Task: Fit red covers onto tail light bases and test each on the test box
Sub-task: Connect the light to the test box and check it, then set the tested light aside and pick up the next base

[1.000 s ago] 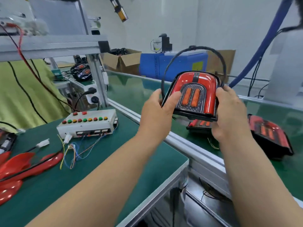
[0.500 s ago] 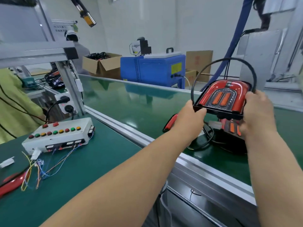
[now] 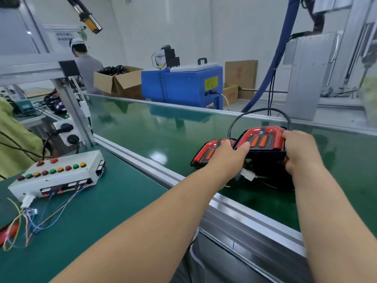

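Left hand and right hand each clamp their fingers on a side of a covered light, held low over the belt. A second light lies on the belt, just beside it. Probable step: setting down a finished unit. Next move: seat it on the belt, then loosen both grips.

The test box sits by the far edge of the worktop. Beyond that edge, on the conveyor belt, a tail light lies near the belt's near edge, a second tail light just right of it.
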Demonstrator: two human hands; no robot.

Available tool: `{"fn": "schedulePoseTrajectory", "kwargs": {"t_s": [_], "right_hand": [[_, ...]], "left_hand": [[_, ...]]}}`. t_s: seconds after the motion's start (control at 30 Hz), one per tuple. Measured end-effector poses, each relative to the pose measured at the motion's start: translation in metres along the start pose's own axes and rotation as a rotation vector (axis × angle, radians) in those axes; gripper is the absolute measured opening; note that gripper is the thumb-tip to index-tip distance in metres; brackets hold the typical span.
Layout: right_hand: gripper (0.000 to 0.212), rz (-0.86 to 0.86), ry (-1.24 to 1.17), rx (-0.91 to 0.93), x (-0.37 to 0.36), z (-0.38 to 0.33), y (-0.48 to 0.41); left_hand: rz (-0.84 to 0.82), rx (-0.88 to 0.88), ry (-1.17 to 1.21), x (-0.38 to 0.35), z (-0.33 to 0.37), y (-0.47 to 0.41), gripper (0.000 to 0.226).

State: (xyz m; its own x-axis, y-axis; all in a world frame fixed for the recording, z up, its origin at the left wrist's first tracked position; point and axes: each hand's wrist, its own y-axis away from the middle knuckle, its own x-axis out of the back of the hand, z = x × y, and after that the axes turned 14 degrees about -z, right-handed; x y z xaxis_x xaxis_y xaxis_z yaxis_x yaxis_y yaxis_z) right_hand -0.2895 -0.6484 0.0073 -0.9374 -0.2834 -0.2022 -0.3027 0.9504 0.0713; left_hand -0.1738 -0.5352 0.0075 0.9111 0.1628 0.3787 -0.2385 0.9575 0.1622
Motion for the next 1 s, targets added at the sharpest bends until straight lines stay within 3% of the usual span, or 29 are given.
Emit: {"fn": "schedulePoseTrajectory", "kwargs": {"t_s": [0.17,0.33,0.6,1.0], "right_hand": [[0.024,-0.005,0.05,-0.043,0.0,0.003,0.0],[0.063,0.071,0.109,0.044,-0.002,0.004,0.006],[0.053,0.075,0.146,0.168,-0.004,0.004,0.018],[0.031,0.166,0.319,0.598,-0.02,-0.002,0.045]], "left_hand": [[0.038,0.033,-0.193,0.002,0.006,0.003,0.074],[0.055,0.085,-0.297,0.003,0.004,0.008,0.078],[0.051,0.034,-0.231,0.008,-0.003,0.022,0.07],[0.18,-0.093,-0.123,0.03,-0.028,0.059,0.024]]}}
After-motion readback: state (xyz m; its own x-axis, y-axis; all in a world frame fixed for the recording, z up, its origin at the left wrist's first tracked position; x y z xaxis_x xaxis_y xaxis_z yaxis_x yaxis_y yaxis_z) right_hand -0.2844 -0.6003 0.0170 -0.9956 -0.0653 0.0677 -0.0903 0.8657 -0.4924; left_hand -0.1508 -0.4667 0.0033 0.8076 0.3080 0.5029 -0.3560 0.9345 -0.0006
